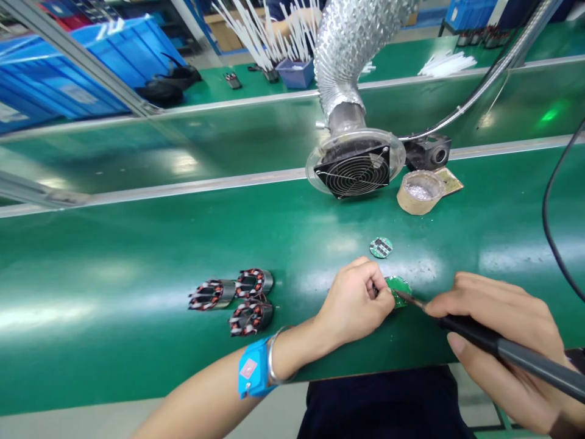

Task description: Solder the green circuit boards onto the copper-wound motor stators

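Observation:
My left hand (356,302) is closed in a pinch on the edge of a small round green circuit board (399,288) lying on the green bench top (137,256). My right hand (498,332) grips a black soldering iron (503,349) like a pen, its tip touching the board. A blue wrist strap and a metal bangle sit on my left wrist. A second round circuit board (381,247) lies a little farther back. Three wound copper stator coils (242,296) rest together to the left of my left hand.
A fume extractor fan (354,171) on a silver flexible duct (351,42) stands behind the boards. A tan roll holding solder dross (419,192) sits to its right. A black cable (551,225) curves at the right. Blue bins (68,73) and white rods (269,36) lie beyond.

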Demonstrator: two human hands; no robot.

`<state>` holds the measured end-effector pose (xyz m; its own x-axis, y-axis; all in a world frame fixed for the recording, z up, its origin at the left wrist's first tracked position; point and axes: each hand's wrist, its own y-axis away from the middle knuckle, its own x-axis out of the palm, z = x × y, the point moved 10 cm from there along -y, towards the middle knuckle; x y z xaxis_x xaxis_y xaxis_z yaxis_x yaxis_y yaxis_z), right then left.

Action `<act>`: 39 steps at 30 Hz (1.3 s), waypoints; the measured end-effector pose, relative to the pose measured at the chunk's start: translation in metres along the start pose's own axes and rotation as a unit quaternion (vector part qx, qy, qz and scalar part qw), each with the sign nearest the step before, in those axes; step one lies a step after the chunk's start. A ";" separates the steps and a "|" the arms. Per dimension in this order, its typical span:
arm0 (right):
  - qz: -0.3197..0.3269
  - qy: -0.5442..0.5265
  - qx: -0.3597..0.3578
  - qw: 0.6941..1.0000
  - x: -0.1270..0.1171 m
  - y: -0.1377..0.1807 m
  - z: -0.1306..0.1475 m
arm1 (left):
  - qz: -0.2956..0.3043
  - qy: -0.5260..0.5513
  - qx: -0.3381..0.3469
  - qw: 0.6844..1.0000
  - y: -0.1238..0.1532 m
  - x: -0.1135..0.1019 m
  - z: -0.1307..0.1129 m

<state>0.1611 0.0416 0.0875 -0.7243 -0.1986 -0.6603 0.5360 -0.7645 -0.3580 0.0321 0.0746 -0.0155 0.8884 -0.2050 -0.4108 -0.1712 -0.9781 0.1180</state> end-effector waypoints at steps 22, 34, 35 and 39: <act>-0.036 0.012 -0.043 0.998 -0.012 0.008 0.013 | -0.016 -0.037 0.025 0.999 0.002 -0.001 -0.006; -0.125 0.170 0.062 0.975 -0.024 -0.027 -0.121 | 0.009 0.000 0.006 1.000 0.007 0.001 0.004; -0.120 0.145 0.049 0.981 -0.022 -0.023 -0.116 | 0.015 0.013 0.008 1.000 0.009 0.001 0.004; 0.024 0.023 -0.069 0.997 0.011 -0.005 -0.068 | 0.021 0.010 0.025 0.999 0.017 0.004 0.005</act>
<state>0.1802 0.0848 0.0366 -0.6775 -0.2020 -0.7072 0.6261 -0.6629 -0.4105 0.0308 0.0565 -0.0196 0.8885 -0.2455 -0.3878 -0.2293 -0.9693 0.0882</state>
